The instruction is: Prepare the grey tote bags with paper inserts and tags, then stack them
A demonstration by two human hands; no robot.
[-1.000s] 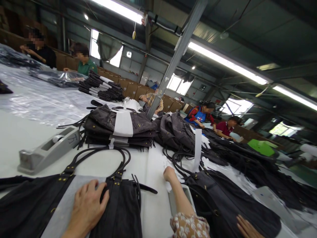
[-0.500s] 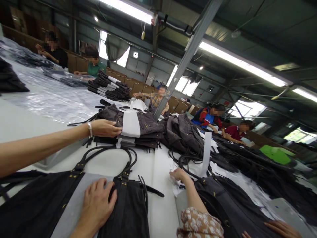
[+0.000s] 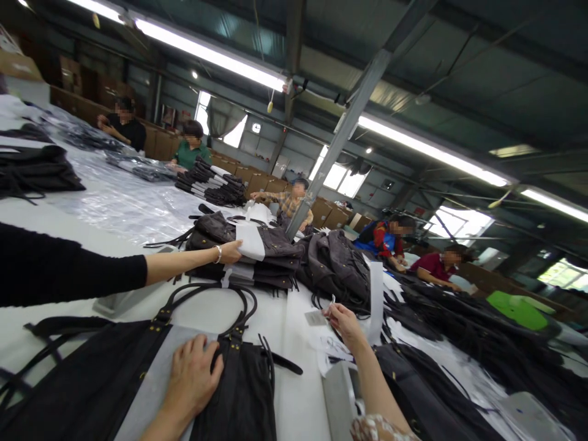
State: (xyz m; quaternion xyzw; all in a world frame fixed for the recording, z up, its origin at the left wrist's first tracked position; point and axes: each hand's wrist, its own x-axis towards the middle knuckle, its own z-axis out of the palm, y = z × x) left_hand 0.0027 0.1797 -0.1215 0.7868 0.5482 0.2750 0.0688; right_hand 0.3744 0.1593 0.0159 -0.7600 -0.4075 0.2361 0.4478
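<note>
Black bag point(image 3: 236, 395) flat on counter point(image 3: 269, 318), long axis left to right, handles point(image 3: 164, 313) pointing away, left hand point(image 3: 195, 375) spread on paper band point(image 3: 154, 370), right hand point(image 3: 344, 322) pinching tag point(image 3: 315, 318)

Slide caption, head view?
Left hand on the white strip across a black bag, right hand pinching a small tag, co-worker's hand at stacked bags.

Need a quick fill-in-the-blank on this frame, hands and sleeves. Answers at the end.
1. The left hand rests palm ____ on the dark bag and its white strip.
2. The right hand, holding a small pale tag, has a patterned sleeve in brown and ____.
3. The co-worker's hand has a bracelet around its ____.
4. That co-worker's long sleeve is plain ____.

Missing words: down; white; wrist; black
</note>
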